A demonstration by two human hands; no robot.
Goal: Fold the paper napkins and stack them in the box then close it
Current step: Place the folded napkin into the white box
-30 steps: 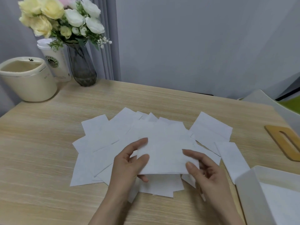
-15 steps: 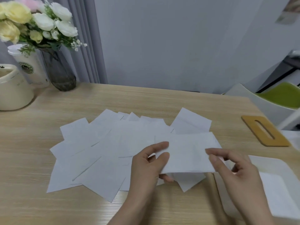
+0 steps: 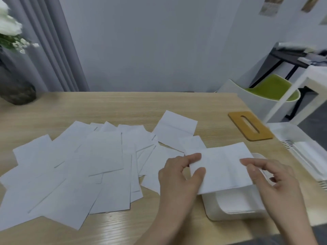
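Lighting: soft, even, cool indoor light; source was not visible. Glare: one pale sheen on the wooden table (image 3: 113, 225) near the front edge. Shadows: faint, thin lines under the edges of the scattered napkins (image 3: 99, 156). Sharpness: whole frame was slightly soft; the flowers (image 3: 10, 32) and vase (image 3: 16, 92) at far left were smeared by motion blur. Distortion: wide-angle bending was evident at the edges, where the curtain (image 3: 53, 50) leaned.

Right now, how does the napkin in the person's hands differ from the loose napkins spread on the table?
The held napkin is pinched by the left hand and right hand over the white box; the loose napkins lie untouched on the table. The held one is single; the loose ones overlap in a scattered spread. Both are white paper.
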